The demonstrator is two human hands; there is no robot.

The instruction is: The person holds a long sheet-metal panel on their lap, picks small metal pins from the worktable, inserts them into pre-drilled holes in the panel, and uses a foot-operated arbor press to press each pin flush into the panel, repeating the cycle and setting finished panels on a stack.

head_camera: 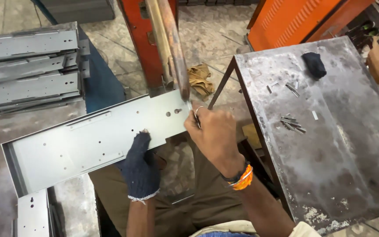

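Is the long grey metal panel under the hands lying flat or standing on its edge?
Flat. The grey metal panel lies with its broad punched face up; the gloved left hand presses on it.

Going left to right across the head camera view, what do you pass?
Stack of grey metal panels → long grey sheet-metal panel → left hand in dark knit glove → bare right hand → scuffed metal table.

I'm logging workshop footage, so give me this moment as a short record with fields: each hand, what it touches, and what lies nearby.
left hand: gloved left hand pressed flat on the grey sheet-metal panel
right hand: bare right hand pinching a small metal piece at the panel's end, grip closed
above panel: copper-coloured rod meeting the panel's end
right side: steel table bearing small metal pins and a dark cloth
left side: stack of similar panels
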